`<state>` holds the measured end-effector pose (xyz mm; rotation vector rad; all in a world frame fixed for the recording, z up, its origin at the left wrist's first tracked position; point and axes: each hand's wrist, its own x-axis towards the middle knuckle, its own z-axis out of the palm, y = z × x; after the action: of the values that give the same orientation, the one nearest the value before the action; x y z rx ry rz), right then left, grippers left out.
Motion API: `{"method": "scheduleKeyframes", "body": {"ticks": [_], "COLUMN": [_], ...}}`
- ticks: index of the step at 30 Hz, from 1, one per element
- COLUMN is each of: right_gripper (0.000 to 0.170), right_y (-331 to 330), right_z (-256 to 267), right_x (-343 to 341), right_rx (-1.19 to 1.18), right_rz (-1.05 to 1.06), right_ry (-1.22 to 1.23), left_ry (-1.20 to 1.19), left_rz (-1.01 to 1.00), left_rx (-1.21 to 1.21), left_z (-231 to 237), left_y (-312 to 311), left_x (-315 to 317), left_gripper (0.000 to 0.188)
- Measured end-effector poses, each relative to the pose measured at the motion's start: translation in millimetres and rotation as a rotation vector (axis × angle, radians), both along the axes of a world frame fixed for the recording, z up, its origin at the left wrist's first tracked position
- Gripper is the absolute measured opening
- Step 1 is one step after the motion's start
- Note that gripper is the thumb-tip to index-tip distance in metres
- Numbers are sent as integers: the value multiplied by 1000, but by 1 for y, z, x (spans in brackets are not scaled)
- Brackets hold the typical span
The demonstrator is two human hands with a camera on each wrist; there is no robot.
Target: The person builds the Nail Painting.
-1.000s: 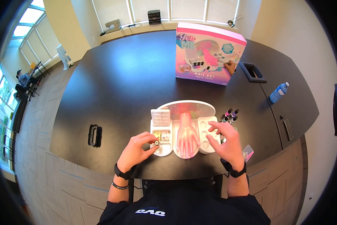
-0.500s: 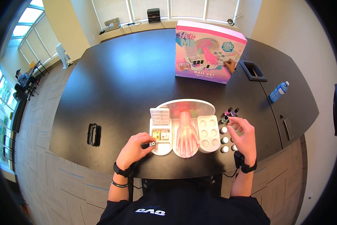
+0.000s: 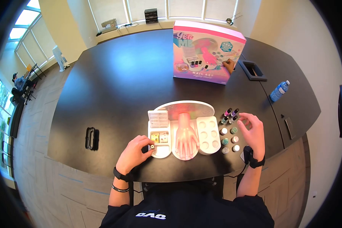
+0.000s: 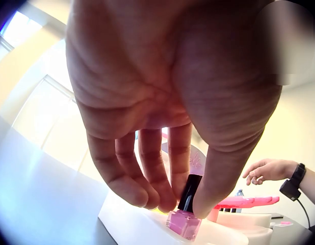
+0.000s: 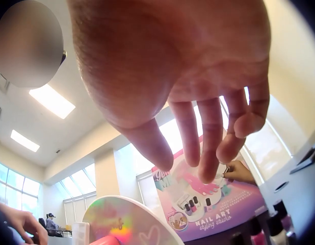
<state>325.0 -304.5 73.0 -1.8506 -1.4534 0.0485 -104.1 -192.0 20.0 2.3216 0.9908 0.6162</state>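
Note:
My left hand (image 3: pixel 133 154) pinches a small nail polish bottle by its black cap at the white station's left tray (image 3: pixel 161 152); the left wrist view shows the pink bottle (image 4: pixel 183 223) tilted. At the station's middle lies a pink model hand (image 3: pixel 186 138), with a round-welled palette (image 3: pixel 209 135) on its right. My right hand (image 3: pixel 253 133) hovers beside the polish bottles (image 3: pixel 233 119) and several small jars (image 3: pixel 224 141), its fingers loosely bent and holding nothing. In the right wrist view the right hand (image 5: pixel 198 92) has its fingers apart.
Behind the station stands a pink nail art box (image 3: pixel 207 55). A water bottle (image 3: pixel 279 91) and a phone (image 3: pixel 289 127) are at the right, near a recessed table box (image 3: pixel 253 70). A black case (image 3: pixel 90 138) lies at the left. Another person (image 3: pixel 19 83) sits far off.
My right hand has moved right, from above the palette to beside the bottles and jars, uncovering them. My left hand keeps the bottle near the left tray. The head view has shifted slightly.

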Motion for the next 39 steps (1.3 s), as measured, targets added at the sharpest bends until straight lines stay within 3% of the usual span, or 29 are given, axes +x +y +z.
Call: {"method": "scheduleKeyframes", "body": {"ticks": [7, 15, 34, 39], "right_gripper": [21, 20, 14, 17], "right_y": [27, 66, 83, 78], "right_z": [-7, -36, -60, -51], "right_x": [24, 47, 47, 40], "right_rx": [-20, -245, -202, -101], "right_rz": [33, 14, 3, -13], "right_ry": [-163, -232, -272, -263], "left_ry": [8, -8, -8, -17], "left_rz": [9, 30, 59, 99], "left_rx": [0, -44, 25, 81], "left_z": [-1, -6, 7, 13], "left_y": [0, 0, -6, -9], "left_x": [0, -1, -4, -3], "left_gripper": [17, 16, 29, 34]}}
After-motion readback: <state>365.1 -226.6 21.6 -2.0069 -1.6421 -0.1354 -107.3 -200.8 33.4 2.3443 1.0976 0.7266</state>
